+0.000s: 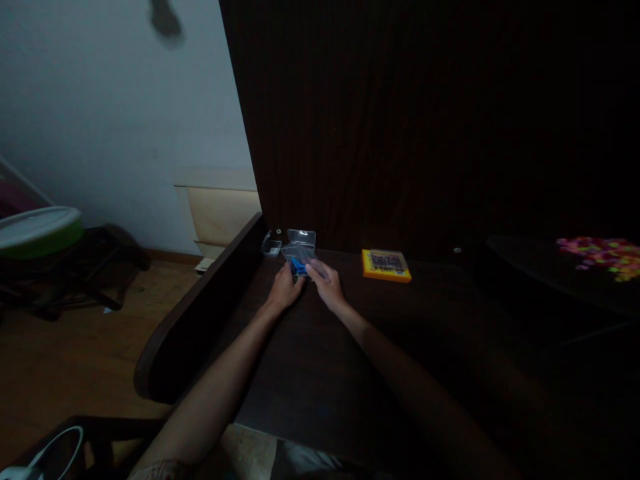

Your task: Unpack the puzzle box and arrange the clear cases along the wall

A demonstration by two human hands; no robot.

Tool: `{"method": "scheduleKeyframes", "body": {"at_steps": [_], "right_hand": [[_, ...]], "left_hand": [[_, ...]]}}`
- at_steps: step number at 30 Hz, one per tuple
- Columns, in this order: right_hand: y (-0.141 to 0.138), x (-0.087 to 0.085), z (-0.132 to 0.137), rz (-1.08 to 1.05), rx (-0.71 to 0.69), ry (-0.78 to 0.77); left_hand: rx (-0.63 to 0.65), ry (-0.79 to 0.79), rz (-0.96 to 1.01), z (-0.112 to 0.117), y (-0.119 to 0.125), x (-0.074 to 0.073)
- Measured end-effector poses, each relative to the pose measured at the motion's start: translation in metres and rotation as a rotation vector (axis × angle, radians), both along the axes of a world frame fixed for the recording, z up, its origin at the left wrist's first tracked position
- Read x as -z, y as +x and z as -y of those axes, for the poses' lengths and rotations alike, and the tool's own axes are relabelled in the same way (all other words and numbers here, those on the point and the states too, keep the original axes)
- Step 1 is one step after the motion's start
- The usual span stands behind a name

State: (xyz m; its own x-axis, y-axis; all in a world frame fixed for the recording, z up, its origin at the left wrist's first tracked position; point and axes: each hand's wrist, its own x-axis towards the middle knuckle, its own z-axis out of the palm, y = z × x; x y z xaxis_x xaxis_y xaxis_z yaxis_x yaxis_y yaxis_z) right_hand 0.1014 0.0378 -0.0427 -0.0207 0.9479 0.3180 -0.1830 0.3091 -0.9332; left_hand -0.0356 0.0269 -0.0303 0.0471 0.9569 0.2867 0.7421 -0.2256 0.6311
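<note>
Both my arms reach forward over a dark wooden desk [310, 373]. My left hand [284, 288] and my right hand [324, 280] meet at a small clear plastic bag [296, 256] with something blue [299, 267] inside. The fingers of both hands are pinched on the bag. Just behind it stands a clear plastic box [301, 237] with its lid up. A second small clear container [273, 249] sits at the desk's left rear corner.
A yellow-framed flat puzzle box [385, 264] lies to the right of my hands. A pile of pink and yellow pieces [605, 255] lies at far right. A dark panel rises behind the desk. A stool with a white-green lid [40, 230] stands on the wooden floor at left.
</note>
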Motion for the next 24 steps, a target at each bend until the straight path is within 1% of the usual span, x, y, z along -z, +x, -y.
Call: {"method": "scheduleKeyframes", "body": {"at_steps": [4, 9, 12, 18, 24], "right_hand": [[0.0001, 0.0011, -0.0004, -0.010, 0.028, -0.033], [0.0008, 0.0048, -0.0020, 0.002, 0.012, -0.059], [0.0014, 0.0065, -0.0030, 0.020, 0.001, -0.038], [0.0037, 0.0070, -0.0029, 0.059, -0.050, 0.048], [0.0040, 0.0064, -0.0012, 0.085, -0.047, 0.056]], "left_hand": [[-0.011, 0.000, -0.003, -0.0006, 0.0001, 0.0007], [-0.022, -0.005, 0.002, -0.0004, -0.0006, 0.0014], [-0.035, -0.031, 0.012, 0.0000, -0.0006, 0.0013], [-0.034, -0.003, 0.018, -0.0015, -0.0017, 0.0046], [-0.087, -0.015, 0.039, -0.0011, -0.0014, 0.0036]]}}
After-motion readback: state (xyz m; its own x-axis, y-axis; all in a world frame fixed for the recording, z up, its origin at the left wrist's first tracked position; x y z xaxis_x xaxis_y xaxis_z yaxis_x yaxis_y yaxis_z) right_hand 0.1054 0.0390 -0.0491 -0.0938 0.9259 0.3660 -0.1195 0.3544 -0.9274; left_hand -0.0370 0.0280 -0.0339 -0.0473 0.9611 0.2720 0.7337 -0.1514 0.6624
